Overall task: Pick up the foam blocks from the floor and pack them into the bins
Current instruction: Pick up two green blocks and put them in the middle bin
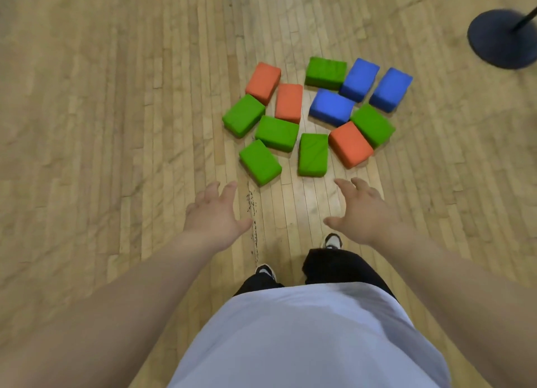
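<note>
Several foam blocks lie in a loose cluster on the wooden floor ahead of me: green, orange and blue ones. Nearest are a green block (260, 161) on the left, another green block (313, 154) in the middle and an orange block (350, 144) to the right. Three blue blocks (331, 107) sit at the back right. My left hand (215, 213) hovers open, fingers spread, just short of the near left green block. My right hand (359, 207) is also open and empty, just below the middle green block and the orange one. No bin is in view.
A dark round stand base (499, 39) with a pole sits at the far right. My feet (332, 240) in dark trousers stand just behind my hands. Bare wooden floor (116, 126) stretches to the left.
</note>
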`<state>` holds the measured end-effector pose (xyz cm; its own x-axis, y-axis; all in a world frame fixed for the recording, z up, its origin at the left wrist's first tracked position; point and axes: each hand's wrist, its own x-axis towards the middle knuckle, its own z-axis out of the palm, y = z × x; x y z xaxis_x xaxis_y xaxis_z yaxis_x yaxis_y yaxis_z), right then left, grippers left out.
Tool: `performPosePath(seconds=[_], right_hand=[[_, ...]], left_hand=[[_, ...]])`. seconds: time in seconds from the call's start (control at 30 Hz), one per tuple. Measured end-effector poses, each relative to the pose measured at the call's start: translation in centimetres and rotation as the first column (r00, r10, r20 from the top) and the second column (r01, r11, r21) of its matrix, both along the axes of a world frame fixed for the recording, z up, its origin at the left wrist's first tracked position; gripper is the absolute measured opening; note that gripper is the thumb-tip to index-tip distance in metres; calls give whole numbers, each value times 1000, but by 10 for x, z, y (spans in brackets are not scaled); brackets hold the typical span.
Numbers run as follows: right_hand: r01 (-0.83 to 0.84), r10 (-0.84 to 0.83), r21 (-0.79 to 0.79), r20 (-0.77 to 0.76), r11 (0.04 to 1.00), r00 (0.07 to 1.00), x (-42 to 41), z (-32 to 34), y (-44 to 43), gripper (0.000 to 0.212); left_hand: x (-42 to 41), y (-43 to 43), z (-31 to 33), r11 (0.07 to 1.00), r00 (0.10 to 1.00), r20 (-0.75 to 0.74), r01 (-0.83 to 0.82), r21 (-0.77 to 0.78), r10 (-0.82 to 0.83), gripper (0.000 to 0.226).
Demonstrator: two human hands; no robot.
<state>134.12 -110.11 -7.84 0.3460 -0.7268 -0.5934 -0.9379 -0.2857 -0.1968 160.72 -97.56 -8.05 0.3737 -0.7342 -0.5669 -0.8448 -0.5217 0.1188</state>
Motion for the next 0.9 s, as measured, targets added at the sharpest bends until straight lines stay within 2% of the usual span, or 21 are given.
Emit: performPosePath(seconds=[0.23, 0.37, 0.5, 0.6, 0.7, 0.9], right_hand=[[-102, 103, 79, -2, 992, 995, 41, -54, -142, 104], [-219, 224, 122, -25, 968, 974, 71, -103, -234, 105], [-248, 265, 166, -94, 955, 960, 95, -171, -303, 105], [-229, 255, 210, -106, 950, 961, 118, -249, -340, 105], [-255, 284, 216, -114, 942, 952, 146, -349, -372, 111], [-335, 341, 82, -87, 939, 936, 214, -560, -427, 124]], left_hand=[[21, -124, -50, 997, 999, -11, -43, 69, 44, 96], [34, -197, -92, 987, 993, -20, -116, 109, 119, 100], [58, -269, -156, 983, 991, -48, -118, 144, 126, 105], [82, -313, -234, 983, 993, -51, -100, 152, 109, 110], [109, -351, -340, 981, 995, -66, -60, 186, 74, 118], [164, -402, -564, 973, 999, -31, 0, 230, 7, 126]])
